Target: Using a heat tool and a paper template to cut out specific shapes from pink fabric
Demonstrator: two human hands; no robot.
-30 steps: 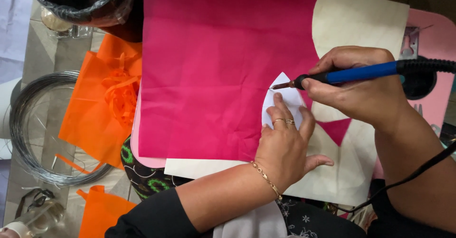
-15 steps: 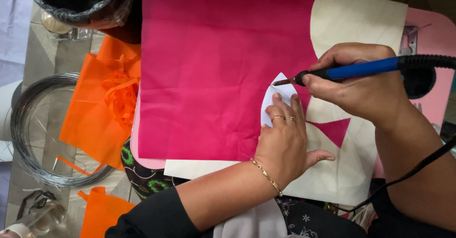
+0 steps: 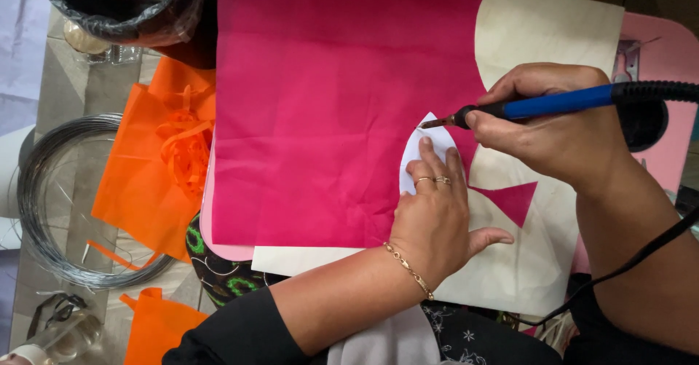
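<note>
A large sheet of magenta fabric [image 3: 328, 103] lies over a cream board [image 3: 553, 22]. My left hand [image 3: 433, 216] presses flat on a small white petal-shaped template [image 3: 422, 146] at the fabric's right edge, two rings on its fingers and a gold bracelet at the wrist. My right hand [image 3: 561, 135] grips a blue-handled hot cutting tool [image 3: 553, 103] with a black cord; its metal tip touches the fabric at the top of the template. A small magenta triangle [image 3: 513, 201] lies on the board beside my left thumb.
Orange fabric pieces and ribbon strips [image 3: 164, 161] lie to the left. A coil of grey wire [image 3: 58, 197] sits at the far left. A black-lined bin [image 3: 120, 4] stands at the top left. A pink surface [image 3: 670, 52] shows at the right.
The tool's tip has travelled a little upward along the template's edge. My left hand stays pressed on the template.
</note>
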